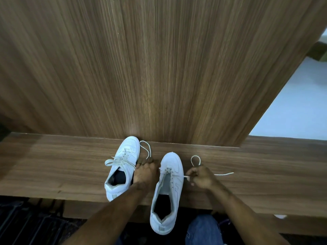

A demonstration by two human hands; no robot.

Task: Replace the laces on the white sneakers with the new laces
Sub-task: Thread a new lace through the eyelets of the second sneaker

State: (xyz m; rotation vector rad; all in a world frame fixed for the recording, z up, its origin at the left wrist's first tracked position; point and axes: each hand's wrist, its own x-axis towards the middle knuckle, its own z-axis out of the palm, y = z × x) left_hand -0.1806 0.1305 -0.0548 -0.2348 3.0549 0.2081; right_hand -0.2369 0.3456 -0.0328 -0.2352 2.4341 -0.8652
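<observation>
Two white sneakers sit on a wooden surface [53, 165] at lower centre of the frame. The left sneaker [122, 167] is laced. The left hand [145, 174] lies between the shoes, fingers curled around a lace [146, 147]. The right hand [201, 177], right of the right sneaker [168, 191], pinches a white lace [195, 159] threaded through its eyelets.
</observation>
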